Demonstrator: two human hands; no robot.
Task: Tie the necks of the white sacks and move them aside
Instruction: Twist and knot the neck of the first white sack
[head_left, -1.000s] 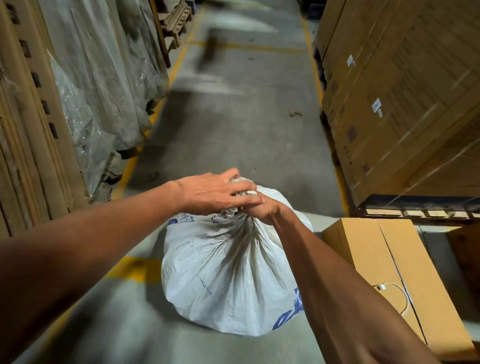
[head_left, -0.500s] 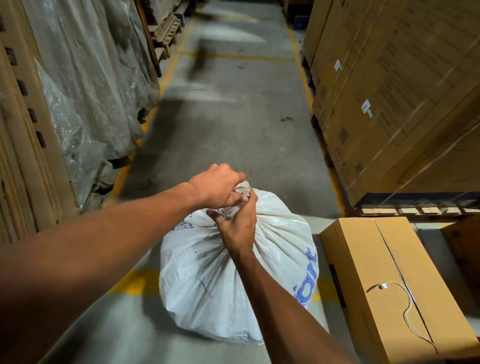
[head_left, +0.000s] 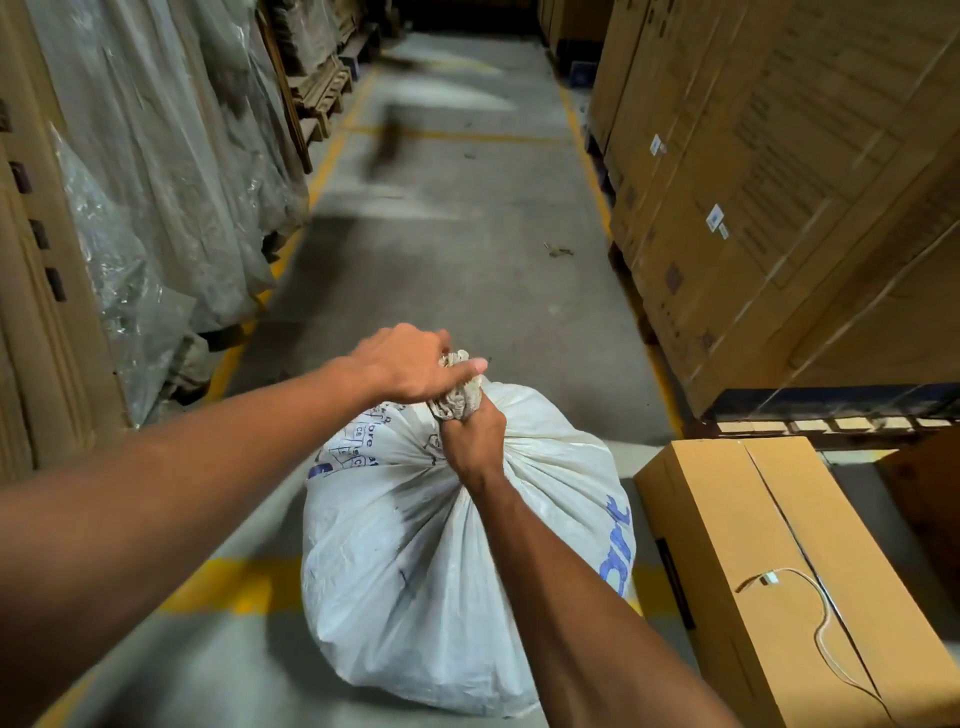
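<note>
The white sack (head_left: 426, 561) sits on the concrete floor (head_left: 467, 270) in the lower middle of the frame, across a yellow floor line (head_left: 234, 587) and just beside a long cardboard box (head_left: 789, 566) at lower right. It bulges full and round, its woven plastic skin creased into pleats that run up to the neck (head_left: 460, 400), so it looks soft-sided and fairly heavy, likely to sag and slide rather than lift cleanly. The bunched neck is the sensible place to take hold, since the smooth body offers little purchase. The right hand (head_left: 470, 441) is fisted tight around the neck just below the twisted top, and the left hand (head_left: 410, 366) is closed over the tuft above it, thumb pressed along the fabric. Whether a cord is in play I cannot tell, as the fingers cover that spot. Blue printing shows on the sack's upper left and right flanks, but only scattered letters are legible. Small white labels (head_left: 716, 218) on the stacked cartons (head_left: 779, 171) at right are too small to read.
</note>
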